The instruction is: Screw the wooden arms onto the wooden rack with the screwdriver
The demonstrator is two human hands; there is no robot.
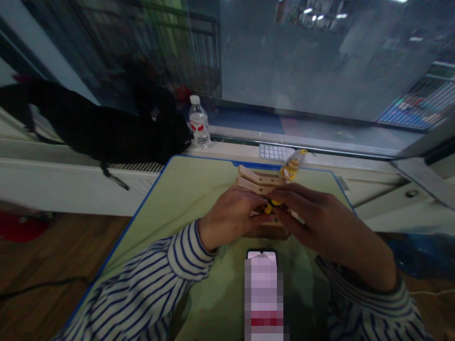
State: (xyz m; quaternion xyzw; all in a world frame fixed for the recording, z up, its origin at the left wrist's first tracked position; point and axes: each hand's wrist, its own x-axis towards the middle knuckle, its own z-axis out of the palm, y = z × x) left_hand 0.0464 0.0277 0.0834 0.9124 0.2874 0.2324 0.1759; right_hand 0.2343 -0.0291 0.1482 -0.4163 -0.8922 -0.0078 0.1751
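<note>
A small yellow-and-black piece [268, 208] sits between my fingertips; its kind is too small and too covered to tell. My left hand [229, 215] comes in from the left, thumb and forefinger pinched on its yellow end. From the right, my right hand [322, 218] closes its fingers on the darker part. Under and behind both hands lie several pale wooden pieces [254, 176] with drilled holes, some angled at the left end. A darker wooden block [268, 232] shows at the near side. The hands hide the middle of this wooden group.
A phone [263, 284] lies in front of the wood on the pale green table [170, 194] with blue edging. At the far edge stands a clear yellow-labelled bottle [294, 163]. A water bottle [200, 124] and a black bag [117, 135] rest by the window.
</note>
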